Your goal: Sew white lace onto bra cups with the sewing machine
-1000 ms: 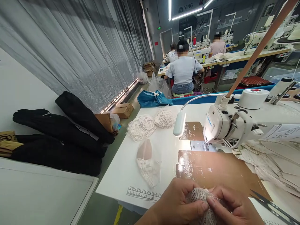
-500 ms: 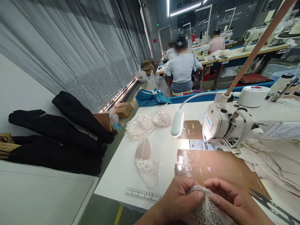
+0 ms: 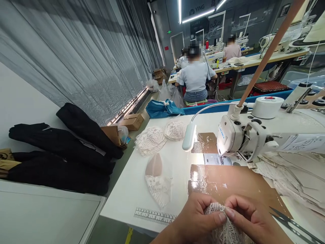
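Holding a white lace piece (image 3: 224,232) in front of the sewing machine (image 3: 233,134), nearer the camera than the brown sheet (image 3: 236,181). Pinching it with both hands: left hand (image 3: 196,215) clamped on its left side, right hand (image 3: 250,217) on the top fold, thumbs close together. Cut off at the bottom edge of the view, so full shape of the lace not clear.

Around that, on the white table (image 3: 124,189):
- front right of the machine, near the right hand: dark scissors (image 3: 296,225)
- at the machine's front, under its arm: stacked pale fabric (image 3: 297,173)
- left of the machine: slim lamp (image 3: 189,136), lit; past it, two lace bundles (image 3: 151,140) (image 3: 175,130) side by side
- front left of the machine: flat lace cup (image 3: 158,181) with beige panel; nearer the camera, ruler strip (image 3: 153,216)
- on top of the machine: white round cap (image 3: 268,106)

Behind the machine, to the left: blue bag (image 3: 164,108), then a seated person (image 3: 195,79), back turned.
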A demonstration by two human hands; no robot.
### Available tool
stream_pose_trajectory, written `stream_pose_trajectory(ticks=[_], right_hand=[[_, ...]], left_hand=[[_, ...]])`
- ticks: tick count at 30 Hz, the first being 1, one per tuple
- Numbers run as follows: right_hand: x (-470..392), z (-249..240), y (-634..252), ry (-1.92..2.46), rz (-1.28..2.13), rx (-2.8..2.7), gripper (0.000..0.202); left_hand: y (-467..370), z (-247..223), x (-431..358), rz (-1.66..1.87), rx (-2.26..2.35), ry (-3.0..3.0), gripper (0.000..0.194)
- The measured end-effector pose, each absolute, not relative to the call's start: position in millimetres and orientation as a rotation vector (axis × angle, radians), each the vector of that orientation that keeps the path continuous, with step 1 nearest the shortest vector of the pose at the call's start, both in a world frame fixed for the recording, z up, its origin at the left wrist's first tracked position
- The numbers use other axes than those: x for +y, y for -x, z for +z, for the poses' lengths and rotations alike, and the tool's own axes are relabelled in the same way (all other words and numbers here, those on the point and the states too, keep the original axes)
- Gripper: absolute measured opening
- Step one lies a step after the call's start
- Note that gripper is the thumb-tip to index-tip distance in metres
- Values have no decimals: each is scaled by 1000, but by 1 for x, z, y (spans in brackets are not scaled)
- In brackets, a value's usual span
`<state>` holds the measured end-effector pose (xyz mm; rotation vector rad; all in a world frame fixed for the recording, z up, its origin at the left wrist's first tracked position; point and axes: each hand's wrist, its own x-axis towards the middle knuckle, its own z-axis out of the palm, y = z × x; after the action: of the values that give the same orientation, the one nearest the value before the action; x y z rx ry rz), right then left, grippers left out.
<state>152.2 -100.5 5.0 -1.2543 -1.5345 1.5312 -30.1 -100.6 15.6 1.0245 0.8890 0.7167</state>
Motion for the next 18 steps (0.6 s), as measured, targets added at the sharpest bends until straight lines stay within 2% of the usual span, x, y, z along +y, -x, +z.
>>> stream_pose_trajectory(ticks=[3,6,8,11,13,15,18], right_hand=[[-95,5,-154,1248,1546,-1540,45],[-90,8,-163,1266,1490,-1523,43],[-86,8,-173,1340,1407,-1477,42],[-79,6,-188,1484,1235,-1518,40],[-70,4,-195,1530,1074,-1649,36],[-59,3,-198,1501,901,-1825,33],[-42,0,-196,1403,700,-2078,34]], left_hand=[[25,11,-98,738,908,-815,54],[42,23,-87,871,1017,-812,50],[59,38,-74,1027,1211,-1051,40],[68,49,-47,1116,1571,-1810,31],[54,38,-29,998,1594,-2377,25],[28,16,-17,656,1534,-2830,21],[-15,-15,-16,480,1461,-2929,15]])
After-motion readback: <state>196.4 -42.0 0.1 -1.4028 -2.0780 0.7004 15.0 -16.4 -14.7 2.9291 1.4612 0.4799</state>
